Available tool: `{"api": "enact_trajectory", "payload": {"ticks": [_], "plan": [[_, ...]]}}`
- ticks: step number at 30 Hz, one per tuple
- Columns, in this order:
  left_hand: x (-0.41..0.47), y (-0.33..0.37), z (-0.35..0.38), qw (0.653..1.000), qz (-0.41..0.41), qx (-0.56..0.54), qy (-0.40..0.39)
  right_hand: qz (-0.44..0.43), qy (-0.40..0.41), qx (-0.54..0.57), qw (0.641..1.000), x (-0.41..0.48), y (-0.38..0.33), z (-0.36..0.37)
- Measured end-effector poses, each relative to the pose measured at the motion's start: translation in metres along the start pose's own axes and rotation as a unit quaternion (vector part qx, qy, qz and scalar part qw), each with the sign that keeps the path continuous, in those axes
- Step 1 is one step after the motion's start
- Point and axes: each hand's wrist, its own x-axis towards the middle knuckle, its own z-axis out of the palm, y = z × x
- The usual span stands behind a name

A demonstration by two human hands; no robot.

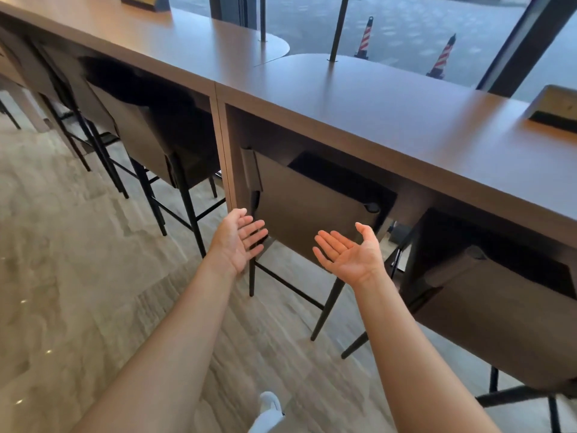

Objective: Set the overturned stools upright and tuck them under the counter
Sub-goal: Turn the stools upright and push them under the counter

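Note:
A brown-backed stool (309,207) on thin black legs stands upright, its seat tucked under the brown counter (359,101). My left hand (239,242) is open, palm facing right, close beside the stool's left edge; whether it touches the stool I cannot tell. My right hand (349,253) is open, palm up, just in front of the backrest's lower right part, holding nothing. Another upright stool (499,320) stands to the right, and one (146,139) to the left beyond the counter's vertical panel (226,164).
More stools line the counter at the far left (62,89). A dark holder (555,110) sits on the counter at right, another at top left. Black poles (338,29) rise from the countertop. Pale wood-look floor (93,276) lies behind me; my white shoe (270,410) shows below.

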Motion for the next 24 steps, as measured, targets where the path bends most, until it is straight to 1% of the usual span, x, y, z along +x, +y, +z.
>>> {"api": "enact_trajectory", "payload": {"ticks": [3, 7, 11, 16, 19, 24], "plan": [[0.032, 0.021, 0.01, 1.0, -0.002, -0.007, -0.002, 0.008, 0.007, 0.014, 1.0, 0.026, -0.012, 0.023], [0.068, 0.042, 0.027, 1.0, -0.03, 0.001, -0.005, -0.007, 0.037, 0.049, 0.998, 0.05, -0.027, 0.043], [0.105, 0.062, 0.042, 0.997, -0.065, 0.035, -0.01, -0.029, 0.067, 0.094, 0.993, 0.071, -0.035, 0.055], [0.154, 0.077, 0.06, 0.991, -0.1, 0.077, -0.036, -0.064, 0.109, 0.141, 0.982, 0.092, -0.042, 0.066], [0.177, 0.085, 0.066, 0.985, -0.13, 0.095, -0.057, -0.084, 0.125, 0.158, 0.976, 0.098, -0.044, 0.068], [0.204, 0.097, 0.068, 0.978, -0.16, 0.123, -0.062, -0.111, 0.15, 0.168, 0.968, 0.1, -0.042, 0.072]]}}
